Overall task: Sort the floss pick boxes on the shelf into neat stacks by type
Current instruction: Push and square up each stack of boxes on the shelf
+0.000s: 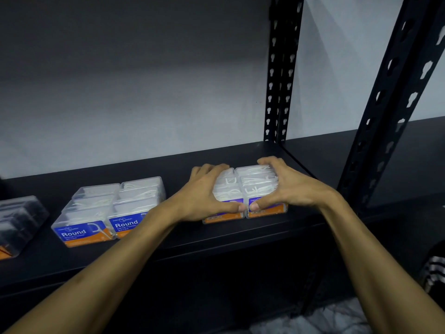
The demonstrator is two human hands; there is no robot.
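I see two clear plastic floss pick boxes (243,191) with blue-and-orange labels, side by side on the black metal shelf (216,237), right of centre. My left hand (204,191) curls round the left box, my right hand (286,186) round the right, thumbs nearly meeting in front. Left of them sit two matching "Round" boxes (108,208), then a dark-filled clear box (16,222).

Dark boxes (16,222) cut off at left edge; labels of held boxes (243,189) hidden behind thumbs.
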